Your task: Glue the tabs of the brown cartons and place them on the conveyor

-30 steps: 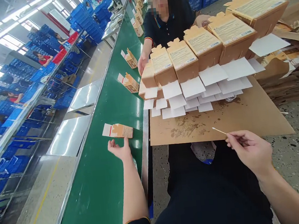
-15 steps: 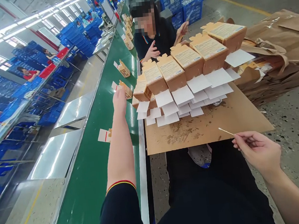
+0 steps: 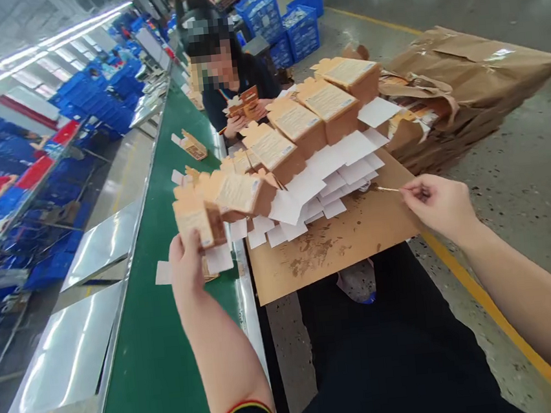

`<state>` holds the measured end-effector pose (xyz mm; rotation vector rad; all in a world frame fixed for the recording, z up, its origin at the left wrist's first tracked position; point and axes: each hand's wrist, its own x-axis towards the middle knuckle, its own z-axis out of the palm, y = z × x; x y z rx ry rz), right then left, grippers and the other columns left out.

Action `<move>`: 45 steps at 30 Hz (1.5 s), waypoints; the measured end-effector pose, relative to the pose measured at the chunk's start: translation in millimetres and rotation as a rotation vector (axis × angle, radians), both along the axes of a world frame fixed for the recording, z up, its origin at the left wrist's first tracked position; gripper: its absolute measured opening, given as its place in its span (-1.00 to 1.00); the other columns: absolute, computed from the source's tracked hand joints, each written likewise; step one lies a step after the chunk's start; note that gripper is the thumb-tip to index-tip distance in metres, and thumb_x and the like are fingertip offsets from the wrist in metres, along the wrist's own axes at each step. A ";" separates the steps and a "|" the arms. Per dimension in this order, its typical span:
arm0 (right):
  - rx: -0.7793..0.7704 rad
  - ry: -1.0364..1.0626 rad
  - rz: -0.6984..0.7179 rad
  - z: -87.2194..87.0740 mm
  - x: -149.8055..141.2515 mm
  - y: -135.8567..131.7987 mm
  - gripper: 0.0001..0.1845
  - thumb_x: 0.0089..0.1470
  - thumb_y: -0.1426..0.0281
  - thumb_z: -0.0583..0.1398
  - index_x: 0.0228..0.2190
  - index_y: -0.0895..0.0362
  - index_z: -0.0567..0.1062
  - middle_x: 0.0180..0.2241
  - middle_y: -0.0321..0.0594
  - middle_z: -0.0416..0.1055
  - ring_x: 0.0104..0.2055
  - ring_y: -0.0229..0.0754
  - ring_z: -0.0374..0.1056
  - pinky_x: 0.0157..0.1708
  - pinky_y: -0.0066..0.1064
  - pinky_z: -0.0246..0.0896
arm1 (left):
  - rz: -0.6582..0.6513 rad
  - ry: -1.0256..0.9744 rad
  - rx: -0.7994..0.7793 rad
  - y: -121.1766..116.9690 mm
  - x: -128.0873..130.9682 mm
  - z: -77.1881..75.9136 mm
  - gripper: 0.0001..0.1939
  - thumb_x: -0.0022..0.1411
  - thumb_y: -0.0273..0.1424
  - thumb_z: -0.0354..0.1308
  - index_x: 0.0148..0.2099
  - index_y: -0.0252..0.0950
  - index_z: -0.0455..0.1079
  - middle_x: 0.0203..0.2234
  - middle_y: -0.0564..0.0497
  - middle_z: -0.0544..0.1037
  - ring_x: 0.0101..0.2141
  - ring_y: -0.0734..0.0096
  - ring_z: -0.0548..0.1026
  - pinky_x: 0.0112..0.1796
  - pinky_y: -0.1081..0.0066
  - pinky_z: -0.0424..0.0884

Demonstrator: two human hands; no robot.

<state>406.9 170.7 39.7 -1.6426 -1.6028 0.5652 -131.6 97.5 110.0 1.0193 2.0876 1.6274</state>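
My left hand [image 3: 186,262] is closed on a small brown cardboard box [image 3: 193,219] with its top tabs up and a white flap hanging down. The box is slightly blurred and is over the green conveyor belt. Beside it, another box [image 3: 239,192] leans at the end of the stacked brown boxes [image 3: 297,123], whose white flaps [image 3: 322,160] hang toward me. My right hand [image 3: 438,200] pinches a cotton swab [image 3: 389,189], its tip pointing left above the cardboard sheet [image 3: 305,265].
The green conveyor belt [image 3: 157,348] runs along my left and carries more small boxes [image 3: 192,145]. Across the stack, a co-worker [image 3: 242,67] holds a brown carton [image 3: 246,103]. A brown paper-wrapped bundle [image 3: 477,76] lies on the right, with blue crates [image 3: 300,32] behind.
My left hand has come from the belt to the near end of the stack with a box in it. My right hand has moved left and up with the swab. The co-worker now holds a carton.
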 end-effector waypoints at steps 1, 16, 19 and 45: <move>-0.014 -0.054 0.028 4.3 -1.6 7.3 -0.90 0.15 0.29 0.32 -0.34 0.04 0.65 -0.35 -0.11 0.70 -0.28 0.03 0.66 -0.09 -0.16 0.62 | 0.040 -0.083 0.016 -12.9 -3.1 -3.4 -0.44 0.17 0.11 0.54 -0.03 -0.22 0.60 -0.14 -0.10 0.72 -0.16 0.17 0.67 -0.10 0.24 0.67; -0.038 -0.160 0.024 4.3 1.7 26.4 -0.93 0.13 0.37 0.32 -0.32 0.06 0.65 -0.34 -0.14 0.70 -0.27 -0.03 0.64 -0.05 -0.21 0.59 | 0.136 -0.446 0.493 -89.7 91.1 -75.0 -0.25 0.17 -0.05 0.44 0.39 -0.04 0.57 0.50 -0.02 0.53 0.59 -0.18 0.33 0.40 0.01 0.53; -0.027 0.010 -0.091 -6.5 20.1 11.4 -0.92 0.09 0.32 0.35 -0.33 0.04 0.64 -0.39 -0.15 0.68 -0.34 -0.02 0.65 -0.14 -0.18 0.64 | 0.104 -0.439 0.502 -110.7 118.4 -87.6 -0.24 0.15 0.05 0.47 0.37 0.01 0.59 0.53 0.04 0.49 0.62 -0.17 0.25 0.43 0.07 0.48; -0.131 -0.624 0.381 17.3 -34.1 80.1 -0.82 0.35 0.55 0.24 -0.25 0.22 0.67 -0.22 0.16 0.74 -0.15 0.12 0.65 -0.10 -0.27 0.38 | -0.044 -0.649 0.382 -186.5 141.2 -111.7 -0.27 0.00 0.09 0.60 0.22 0.07 0.64 0.30 0.00 0.67 0.52 -0.26 0.39 0.49 -0.18 0.40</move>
